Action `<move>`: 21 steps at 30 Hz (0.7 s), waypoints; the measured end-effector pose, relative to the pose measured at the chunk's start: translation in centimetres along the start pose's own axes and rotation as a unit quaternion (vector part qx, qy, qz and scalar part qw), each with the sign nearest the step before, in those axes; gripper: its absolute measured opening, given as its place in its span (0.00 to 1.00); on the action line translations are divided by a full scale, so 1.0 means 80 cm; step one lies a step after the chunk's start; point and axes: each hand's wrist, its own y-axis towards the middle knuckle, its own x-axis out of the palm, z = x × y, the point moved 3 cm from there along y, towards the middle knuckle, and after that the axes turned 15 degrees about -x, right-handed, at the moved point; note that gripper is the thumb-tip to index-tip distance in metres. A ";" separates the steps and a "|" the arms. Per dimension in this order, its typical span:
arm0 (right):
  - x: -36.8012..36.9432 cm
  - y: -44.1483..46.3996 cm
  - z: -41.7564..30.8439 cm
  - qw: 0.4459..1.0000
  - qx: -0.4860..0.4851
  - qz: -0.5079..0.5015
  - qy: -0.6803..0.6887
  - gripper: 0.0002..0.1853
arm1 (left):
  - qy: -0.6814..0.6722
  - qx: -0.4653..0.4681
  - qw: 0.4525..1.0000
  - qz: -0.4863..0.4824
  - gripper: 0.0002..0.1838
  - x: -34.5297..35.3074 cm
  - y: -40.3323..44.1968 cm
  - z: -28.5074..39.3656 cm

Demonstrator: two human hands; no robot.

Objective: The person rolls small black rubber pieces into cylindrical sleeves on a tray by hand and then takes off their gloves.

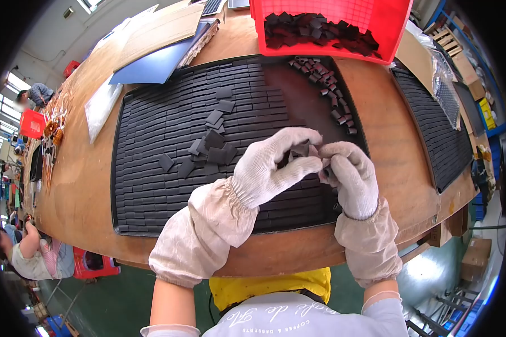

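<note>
My left hand (275,165), in a whitish knit glove, curls around a few small dark flat pieces (299,150). Close beside it, my gloved right hand (351,177) pinches a small dark piece (325,173), partly hidden by the fingers. Both hands are over the lower right part of a black-rimmed tray (116,185). Rows of dark rectangular blocks (168,123) fill much of this tray. Loose dark square pieces (213,140) lie scattered on top of the rows. Short curled or tube-like pieces (333,92) line the tray's right side.
A red bin (331,53) with many dark flat pieces stands at the back. Cardboard and a blue panel (154,62) lie back left, near a white plastic bag (102,109). At right is another filled tray (433,132). Other people (34,253) are at far left.
</note>
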 end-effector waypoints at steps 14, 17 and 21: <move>-0.002 0.004 -0.002 0.991 -0.088 0.097 0.039 0.11 | 0.179 0.071 0.980 0.049 0.18 0.001 0.006 -0.002; -0.001 0.001 -0.007 0.991 -0.109 0.076 -0.004 0.11 | 0.199 0.084 0.974 0.063 0.15 0.002 0.007 -0.002; -0.001 -0.001 -0.009 0.990 -0.137 0.031 -0.029 0.10 | 0.216 0.106 0.969 0.057 0.15 0.003 0.007 -0.004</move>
